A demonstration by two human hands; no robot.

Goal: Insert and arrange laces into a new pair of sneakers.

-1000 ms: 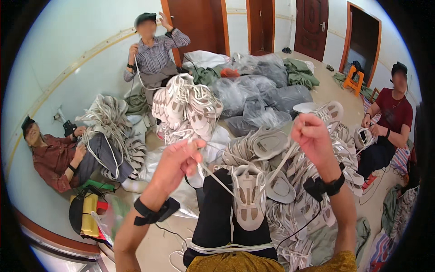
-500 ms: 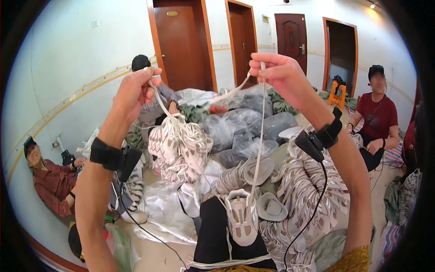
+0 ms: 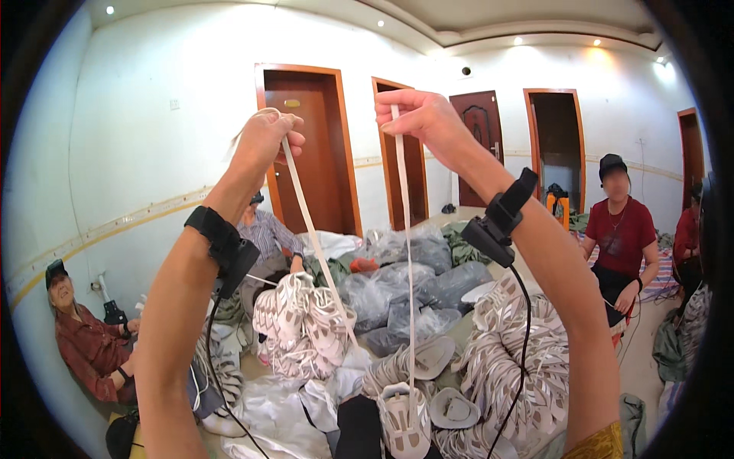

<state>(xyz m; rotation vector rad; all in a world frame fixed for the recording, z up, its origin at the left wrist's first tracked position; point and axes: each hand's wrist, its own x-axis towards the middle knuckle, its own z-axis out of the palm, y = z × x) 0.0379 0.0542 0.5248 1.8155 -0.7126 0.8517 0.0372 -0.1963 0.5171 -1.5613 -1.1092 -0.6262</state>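
A beige-and-white shoe upper [image 3: 404,422] sits on my dark-trousered lap at the bottom centre, toe toward me. From its lacing area a flat white shoelace [image 3: 407,229] runs up nearly straight to my right hand [image 3: 424,122], which pinches it between thumb and fingers, high in front of me. My left hand [image 3: 269,141], raised at about the same height, is closed on another length of white lace that slants down toward the shoe upper. A loose end of that lace loops over the back of this hand. Both wrists wear black straps with small cabled boxes.
Stacked shoe uppers [image 3: 524,356] are piled at right, with a hanging bunch of laced uppers [image 3: 302,321] at left centre. Clear plastic bags [image 3: 401,279] lie beyond. Co-workers sit at left, behind the bunch, and at right [image 3: 623,237]. White sheeting [image 3: 279,409] covers floor nearby.
My view has tilted up. Both laces now stretch long and fairly straight; the right lace's loose end no longer trails to the left of my right hand. My hands have come a little closer together.
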